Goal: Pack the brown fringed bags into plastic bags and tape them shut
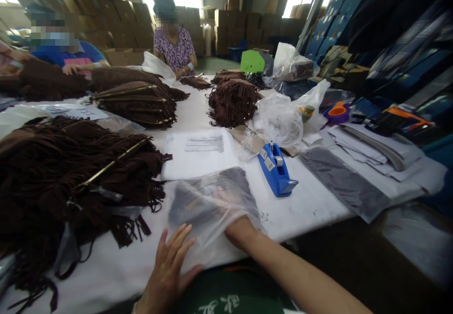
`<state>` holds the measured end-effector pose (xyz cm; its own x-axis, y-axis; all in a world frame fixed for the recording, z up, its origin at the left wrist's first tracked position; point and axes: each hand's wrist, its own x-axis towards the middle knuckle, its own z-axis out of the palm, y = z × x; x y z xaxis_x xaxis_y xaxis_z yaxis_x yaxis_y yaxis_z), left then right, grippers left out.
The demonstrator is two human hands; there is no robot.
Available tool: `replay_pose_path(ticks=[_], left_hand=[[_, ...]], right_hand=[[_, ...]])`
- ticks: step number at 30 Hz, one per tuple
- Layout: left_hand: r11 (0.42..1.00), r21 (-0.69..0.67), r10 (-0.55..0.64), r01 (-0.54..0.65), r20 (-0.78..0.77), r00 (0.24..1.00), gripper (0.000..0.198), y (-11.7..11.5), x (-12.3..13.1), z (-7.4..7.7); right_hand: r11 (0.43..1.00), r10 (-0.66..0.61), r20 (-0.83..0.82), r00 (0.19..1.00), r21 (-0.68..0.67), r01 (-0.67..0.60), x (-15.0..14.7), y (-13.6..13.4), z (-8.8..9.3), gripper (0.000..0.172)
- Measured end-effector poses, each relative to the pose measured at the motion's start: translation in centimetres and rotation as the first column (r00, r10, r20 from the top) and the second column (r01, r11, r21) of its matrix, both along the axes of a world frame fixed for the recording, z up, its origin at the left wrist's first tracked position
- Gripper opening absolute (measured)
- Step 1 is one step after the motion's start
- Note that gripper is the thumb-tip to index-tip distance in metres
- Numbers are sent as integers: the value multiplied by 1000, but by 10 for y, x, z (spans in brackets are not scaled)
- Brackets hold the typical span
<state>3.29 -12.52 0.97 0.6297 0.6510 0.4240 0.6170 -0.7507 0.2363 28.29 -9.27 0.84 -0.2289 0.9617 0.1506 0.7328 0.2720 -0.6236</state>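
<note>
One dark piece point(189, 206) shows through our clear bag point(208, 236) on the table point(313, 205), apparently inside, unsealed; we cannot tell what our right hand point(230, 203) grips within. Our left hand point(172, 260) spreads empty at its edge; brown fringed pieces point(81, 158) lie unbagged.

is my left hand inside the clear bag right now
No, your right hand is inside the bag, while your left hand is outside it.

White table point(311, 205) | brown fringed heaps point(81, 163) | blue tape dispenser point(276, 170) | printed stack point(198, 156) | clear bag point(201, 215)
</note>
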Motion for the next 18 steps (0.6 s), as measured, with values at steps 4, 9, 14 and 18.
replay_pose_path(ticks=[4, 9, 14, 18], left_hand=[[997, 7, -68, 71, -215, 974, 60, -6, -43, -27], [963, -107, -267, 246, -297, 917, 68, 4, -59, -26], [925, -224, -369, 308, -326, 870, 60, 17, -53, -11], [927, -261, -336, 268, -268, 903, 58, 17, -62, -22]], right_hand=[[991, 103, 119, 987, -92, -93, 58, -83, -24, 40], [911, 377, 6, 926, -186, -369, 89, -114, 11, 37], [858, 491, -14, 871, -169, -486, 85, -75, 28, 65], [871, 466, 21, 884, -188, -455, 120, -63, 1, 63]])
